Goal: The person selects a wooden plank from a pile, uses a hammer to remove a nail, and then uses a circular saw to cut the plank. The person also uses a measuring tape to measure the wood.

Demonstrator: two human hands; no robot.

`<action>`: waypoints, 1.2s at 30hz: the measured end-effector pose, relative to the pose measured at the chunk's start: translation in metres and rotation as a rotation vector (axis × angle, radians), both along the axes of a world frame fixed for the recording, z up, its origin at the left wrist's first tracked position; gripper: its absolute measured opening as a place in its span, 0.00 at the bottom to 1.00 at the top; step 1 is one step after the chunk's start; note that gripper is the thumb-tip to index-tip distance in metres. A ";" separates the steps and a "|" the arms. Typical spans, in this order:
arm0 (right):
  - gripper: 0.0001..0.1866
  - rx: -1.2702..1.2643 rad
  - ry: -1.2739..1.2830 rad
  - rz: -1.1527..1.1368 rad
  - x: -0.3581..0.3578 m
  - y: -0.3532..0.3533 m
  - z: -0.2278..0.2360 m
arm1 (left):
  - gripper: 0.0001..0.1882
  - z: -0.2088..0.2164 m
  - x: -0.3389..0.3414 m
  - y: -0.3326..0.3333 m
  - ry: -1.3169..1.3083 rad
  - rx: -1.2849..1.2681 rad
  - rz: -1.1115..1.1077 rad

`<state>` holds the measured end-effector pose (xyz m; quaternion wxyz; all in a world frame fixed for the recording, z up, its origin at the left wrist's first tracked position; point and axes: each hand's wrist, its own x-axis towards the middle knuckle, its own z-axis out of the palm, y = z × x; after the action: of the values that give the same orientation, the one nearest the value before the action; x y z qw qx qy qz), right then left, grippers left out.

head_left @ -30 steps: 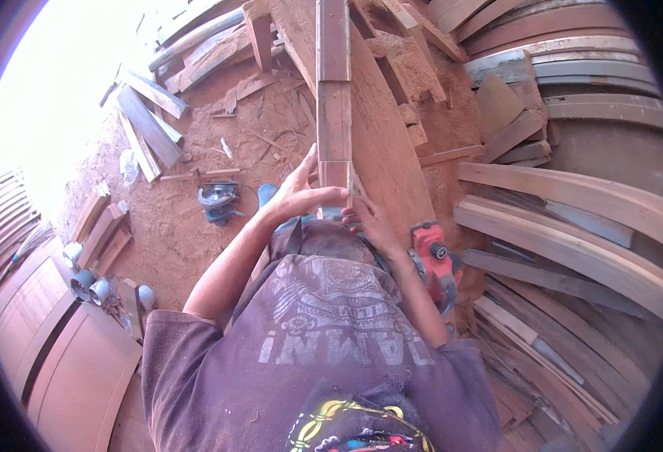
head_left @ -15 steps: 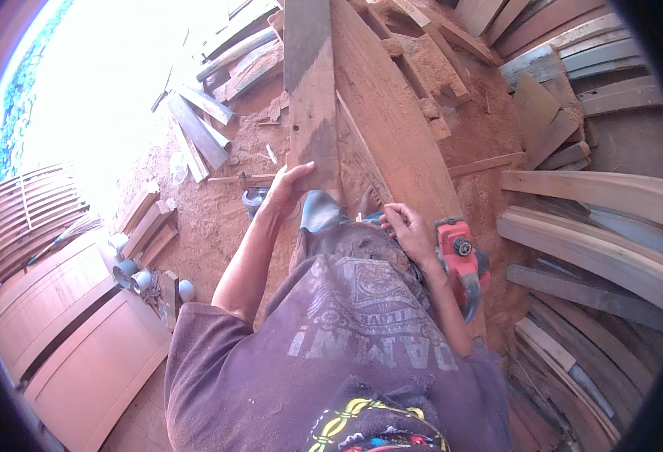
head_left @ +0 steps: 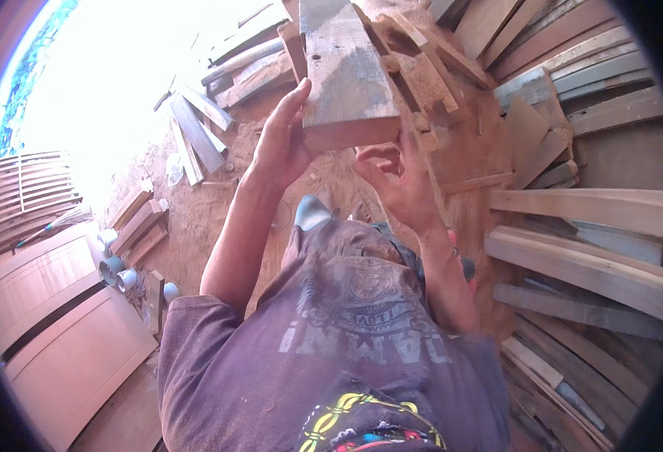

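A thick wooden board [head_left: 346, 83], partly grey and weathered, is raised in front of me with its sawn end toward me. My left hand [head_left: 282, 143] grips its left edge near that end, thumb up along the side. At the lower right corner, my right hand [head_left: 406, 181] is against the board, with some fingers curled below the end face; part of its grip is hidden. Behind my right forearm a red power tool [head_left: 453, 239] shows only in small bits.
Stacked planks [head_left: 587, 264] line the right side. Wood offcuts [head_left: 422, 75] lie on the sawdust-covered ground ahead. To the left are panelled wooden doors [head_left: 83, 361], pale blue cups [head_left: 113, 270] and short blocks [head_left: 139, 226]. Loose slats [head_left: 196, 135] lie farther off.
The weathered board has been lifted and its near end tipped up toward me. My right hand has left the wide plank beside it and moved up to the board's right corner.
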<state>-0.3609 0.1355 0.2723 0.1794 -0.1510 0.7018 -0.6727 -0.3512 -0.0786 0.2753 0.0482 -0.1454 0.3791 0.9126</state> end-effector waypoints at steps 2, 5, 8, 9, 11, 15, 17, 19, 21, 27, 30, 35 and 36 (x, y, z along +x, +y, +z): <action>0.49 -0.010 0.082 0.016 -0.018 -0.005 0.005 | 0.40 0.015 -0.009 0.000 0.048 0.050 -0.023; 0.54 -0.007 0.132 0.028 -0.025 -0.009 0.012 | 0.43 0.019 -0.014 -0.008 0.072 0.085 -0.039; 0.45 0.018 0.098 0.036 -0.023 -0.012 0.023 | 0.41 0.015 -0.012 -0.013 0.067 0.140 -0.033; 0.41 0.034 0.078 0.033 -0.020 -0.011 0.026 | 0.40 0.012 -0.011 -0.013 0.060 0.160 -0.035; 0.42 -0.016 0.033 0.026 -0.014 -0.009 0.021 | 0.37 0.004 -0.006 -0.013 0.013 0.076 -0.055; 0.46 0.109 -0.056 0.004 0.012 0.002 0.006 | 0.32 -0.024 0.022 -0.008 -0.155 -0.023 -0.126; 0.48 0.215 -0.138 0.040 0.025 0.013 -0.015 | 0.32 -0.054 0.035 -0.003 -0.194 -0.075 -0.168; 0.51 0.363 -0.210 0.065 0.036 0.024 -0.036 | 0.33 -0.082 0.044 0.002 -0.245 -0.130 -0.238; 0.53 0.543 -0.267 0.090 0.045 0.032 -0.054 | 0.35 -0.099 0.050 0.010 -0.292 -0.260 -0.258; 0.56 0.441 -0.264 0.020 0.056 0.053 -0.099 | 0.39 -0.140 0.052 0.020 -0.348 -0.180 -0.320; 0.57 0.674 -0.152 0.061 0.055 0.056 -0.093 | 0.40 -0.148 0.055 0.026 -0.359 -0.228 -0.327; 0.58 0.767 0.176 0.007 0.067 0.059 -0.105 | 0.41 -0.144 0.053 0.047 -0.280 -0.494 -0.383; 0.59 0.788 0.269 0.003 0.067 0.057 -0.104 | 0.42 -0.135 0.048 0.052 -0.291 -0.624 -0.415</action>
<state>-0.2943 0.1923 0.1679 0.1310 -0.1582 0.9225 -0.3268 -0.3032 -0.0262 0.1398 0.2381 -0.2009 0.6487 0.6944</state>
